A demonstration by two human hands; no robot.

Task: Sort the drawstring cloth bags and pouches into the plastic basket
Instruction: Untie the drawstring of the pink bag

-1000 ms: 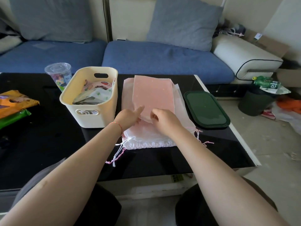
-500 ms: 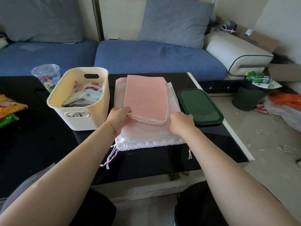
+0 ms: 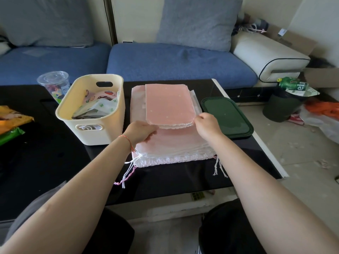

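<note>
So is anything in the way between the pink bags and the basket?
Nothing visible is. The pink bags lie right beside the basket, with only bare black table between. Both hands, left hand and right hand, hold their near edge. The basket's open top already has printed pouches inside.

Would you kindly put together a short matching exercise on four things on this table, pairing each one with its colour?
Things:
1. basket
2. lid
3. top stack of pouches
4. table

Colours:
A. dark green
B. black
C. cream
D. pink

Pairs: 1-C, 2-A, 3-D, 4-B
</note>
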